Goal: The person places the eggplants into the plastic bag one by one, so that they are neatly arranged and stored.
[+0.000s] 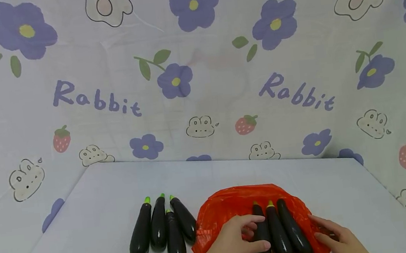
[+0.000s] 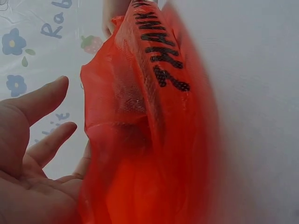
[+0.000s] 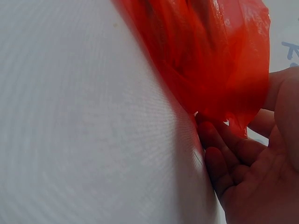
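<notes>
- My left hand (image 1: 233,238) comes over the bag (image 1: 226,206) from seven o'clock, thumb and forefinger stretched out beside the left eggplant in it (image 1: 261,231). It has hold of nothing that I can see; whether the fingertips touch the skin I cannot tell.
- My right hand (image 1: 341,239) grasps the bag's rim at about four o'clock, thumb to the inner side, other fingers outside.
- The bag sits on the table (image 1: 99,236) straight below me, its mouth wide. Three eggplants lie inside, side by side, stem ends between eleven and twelve o'clock; the middle one (image 1: 279,234) and the right one (image 1: 291,228) show plainly.
- Four more lie outside, at nine o'clock from the bag: an outer one (image 1: 141,232), a second (image 1: 159,226), a near one (image 1: 176,244) and an inner one (image 1: 183,217), its fat end right by the bag's edge.
- The rim wants a steady, light pull toward three o'clock; plastic this thin would likely fold in otherwise.
- The skins look glossy, so I judge a full wrap of thumb and fingers about the thick body safer than a fingertip pinch.
- My left wrist should clear the rim at seven o'clock, or the sleeve of film may drag along.
- Gentle handling should spare the neighbours a knock.
</notes>
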A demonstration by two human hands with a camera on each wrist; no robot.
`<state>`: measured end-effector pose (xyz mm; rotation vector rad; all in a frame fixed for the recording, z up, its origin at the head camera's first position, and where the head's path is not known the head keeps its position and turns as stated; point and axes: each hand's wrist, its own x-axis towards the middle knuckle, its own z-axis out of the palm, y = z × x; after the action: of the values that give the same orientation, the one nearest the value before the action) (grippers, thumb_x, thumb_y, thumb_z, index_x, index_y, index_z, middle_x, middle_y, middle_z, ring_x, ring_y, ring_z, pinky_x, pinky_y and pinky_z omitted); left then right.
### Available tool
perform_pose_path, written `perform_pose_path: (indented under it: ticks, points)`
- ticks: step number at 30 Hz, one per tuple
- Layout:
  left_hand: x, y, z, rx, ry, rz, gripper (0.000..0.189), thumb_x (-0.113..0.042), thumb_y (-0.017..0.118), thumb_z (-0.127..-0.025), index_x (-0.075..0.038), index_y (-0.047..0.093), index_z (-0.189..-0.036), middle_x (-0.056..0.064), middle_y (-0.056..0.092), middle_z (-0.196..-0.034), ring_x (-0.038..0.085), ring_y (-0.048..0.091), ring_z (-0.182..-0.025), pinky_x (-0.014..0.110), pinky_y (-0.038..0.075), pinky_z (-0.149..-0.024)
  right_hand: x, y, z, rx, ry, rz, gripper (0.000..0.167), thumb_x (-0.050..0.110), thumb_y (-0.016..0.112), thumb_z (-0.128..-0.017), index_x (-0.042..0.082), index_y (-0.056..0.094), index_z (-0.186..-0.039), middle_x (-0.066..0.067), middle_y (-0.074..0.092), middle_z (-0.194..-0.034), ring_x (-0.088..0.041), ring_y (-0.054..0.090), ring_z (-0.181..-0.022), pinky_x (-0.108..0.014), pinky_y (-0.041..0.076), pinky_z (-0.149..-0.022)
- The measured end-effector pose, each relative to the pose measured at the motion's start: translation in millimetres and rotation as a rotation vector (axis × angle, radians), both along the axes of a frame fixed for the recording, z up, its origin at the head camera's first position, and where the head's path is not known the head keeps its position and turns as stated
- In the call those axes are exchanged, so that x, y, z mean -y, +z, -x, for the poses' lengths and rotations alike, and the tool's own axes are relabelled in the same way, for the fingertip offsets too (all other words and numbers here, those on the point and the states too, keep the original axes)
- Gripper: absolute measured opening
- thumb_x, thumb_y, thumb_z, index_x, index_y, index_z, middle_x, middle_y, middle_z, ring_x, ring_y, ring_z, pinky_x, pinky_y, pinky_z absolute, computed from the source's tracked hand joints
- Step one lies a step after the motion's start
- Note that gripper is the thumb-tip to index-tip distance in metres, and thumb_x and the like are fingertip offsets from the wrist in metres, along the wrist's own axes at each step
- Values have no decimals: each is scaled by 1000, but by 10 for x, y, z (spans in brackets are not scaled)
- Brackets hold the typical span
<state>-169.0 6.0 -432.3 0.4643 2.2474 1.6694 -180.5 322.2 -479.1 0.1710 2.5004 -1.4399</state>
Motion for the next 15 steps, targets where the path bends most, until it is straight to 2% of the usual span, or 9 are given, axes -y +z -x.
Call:
perform_pose_path:
  ticks: [10, 15]
  points:
    - [-3, 82, -41, -4, -25, -27, 44, -17, 81, -83, -23, 68, -124, -6, 63, -101, 16, 59, -91, 29, 55, -76, -7, -21, 10, -3, 7, -11, 62, 24, 64, -96, 2, 40, -149, -20, 55, -133, -27, 59, -105, -48, 53, -87]
    - [115, 193, -170, 12, -40, -55, 39, -22, 79, -85, -29, 68, -122, -7, 62, -103, 15, 59, -94, 28, 54, -80, 13, -27, 25, 11, -13, -11, 60, 21, 64, -96, 3, 40, -149, -20, 55, -134, -28, 59, -106, -48, 53, -86]
